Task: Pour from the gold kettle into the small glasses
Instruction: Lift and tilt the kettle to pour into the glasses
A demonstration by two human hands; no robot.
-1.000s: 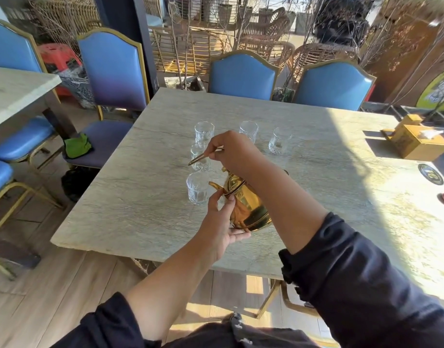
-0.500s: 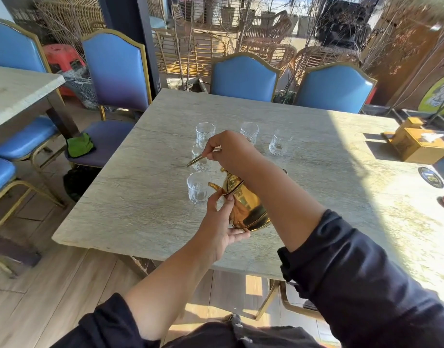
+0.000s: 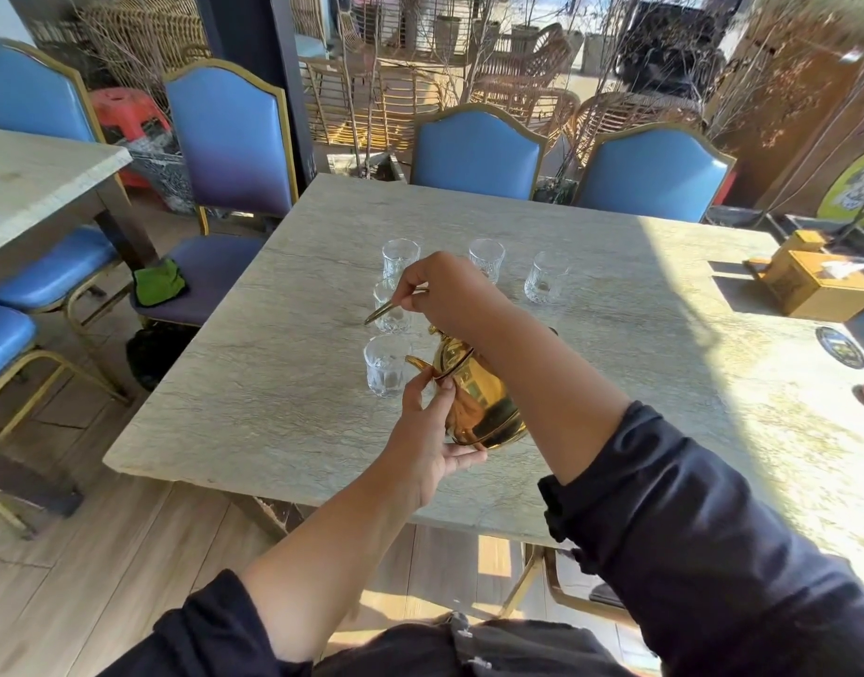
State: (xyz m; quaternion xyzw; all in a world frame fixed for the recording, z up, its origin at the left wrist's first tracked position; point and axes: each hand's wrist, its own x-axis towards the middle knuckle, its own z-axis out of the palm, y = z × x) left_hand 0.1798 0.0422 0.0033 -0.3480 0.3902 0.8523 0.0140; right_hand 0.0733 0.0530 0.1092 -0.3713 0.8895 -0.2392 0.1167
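- The gold kettle [image 3: 484, 408] hangs above the near middle of the marble table [image 3: 283, 398], tipped toward the person's left, its spout [image 3: 418, 362] reaching over the rim of the nearest glass [image 3: 386, 366]; no stream of liquid can be made out, and what the kettle holds is hidden.
- The right hand [image 3: 452, 295] is closed from above around the thin gold handle [image 3: 391, 307], whose end sticks out to the left; the left hand [image 3: 432, 447] is cupped against the kettle's underside, thumb and fingertips pressed on the body near the lid.
- Five small glasses stand on the table; the nearest one seems to hold a little clear liquid at the bottom, though the cut glass makes this unsure; a second glass [image 3: 390, 310] sits just behind it, partly behind the handle.
- Farther back stand a left glass [image 3: 400, 259], a middle glass [image 3: 486, 259] and a right glass [image 3: 545, 280]; their contents cannot be judged.
- A yellow tissue box [image 3: 821, 290] sits near the table's right edge, well apart from the glasses.
- The kettle hangs not far inside the table's near edge; bare tabletop spreads to the left of the glasses and to the right of the kettle; blue chairs [image 3: 476, 153] line the far side.
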